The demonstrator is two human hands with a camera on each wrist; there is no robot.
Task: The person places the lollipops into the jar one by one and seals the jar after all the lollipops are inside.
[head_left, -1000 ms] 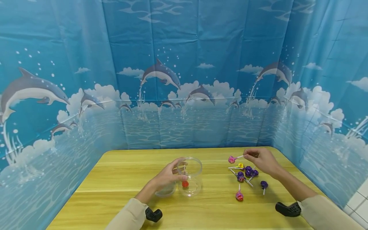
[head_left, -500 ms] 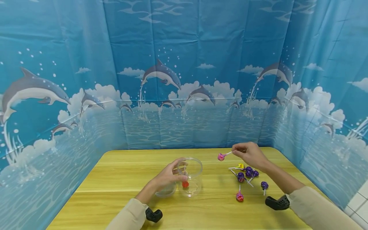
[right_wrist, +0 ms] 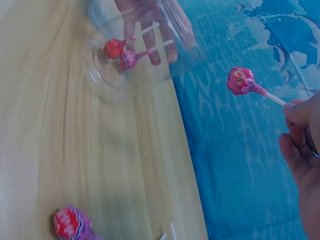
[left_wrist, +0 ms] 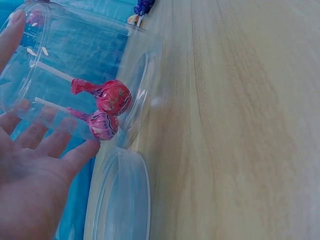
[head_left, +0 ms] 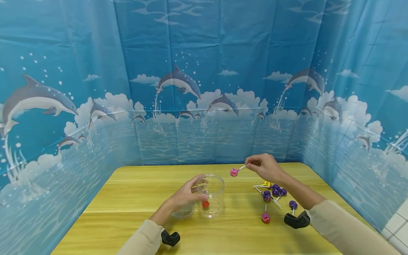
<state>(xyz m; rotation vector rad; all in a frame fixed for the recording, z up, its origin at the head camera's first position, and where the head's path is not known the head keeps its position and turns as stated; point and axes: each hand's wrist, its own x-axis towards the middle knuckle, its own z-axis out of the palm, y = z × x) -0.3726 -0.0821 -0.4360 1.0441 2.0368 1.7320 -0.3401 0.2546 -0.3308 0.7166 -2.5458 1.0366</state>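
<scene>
Right hand (head_left: 266, 168): raised over the far part of the bench (head_left: 137, 191). Grip narrow, thumb and fingertips pinching the white stick of a pink lollipop (head_left: 234, 172). Lollipop in the air, tilted, wrapped head lower than the stick end and directed toward the jar; apart from the jar, to the right of its mouth.

Left hand (head_left: 188, 193): grip holding the clear jar (head_left: 222, 187), thumb on the near side, fingers behind the wall. Jar upright on the bench, mouth uncovered. Inside, seen best from the left wrist: a red lollipop (left_wrist: 114, 97) and a pink-purple lollipop (left_wrist: 103, 125), side by side, heads down near the base, sticks up.

Clear lid (left_wrist: 127, 195) on the bench, just beside the jar, under the left forearm side.

Right part of the bench: loose cluster of purple lollipops (head_left: 275, 191), sticks crossing, exact count unclear. Yellow lollipop (head_left: 267, 183) at the cluster's far edge. Red-and-pink lollipop (head_left: 265, 217) lying nearer the person, stick pointing away. Single purple lollipop (head_left: 293, 204) to the right, near the right wrist's black device (head_left: 297, 220).

Behind: blue curtain (head_left: 197, 141) printed with dolphins and clouds.
</scene>
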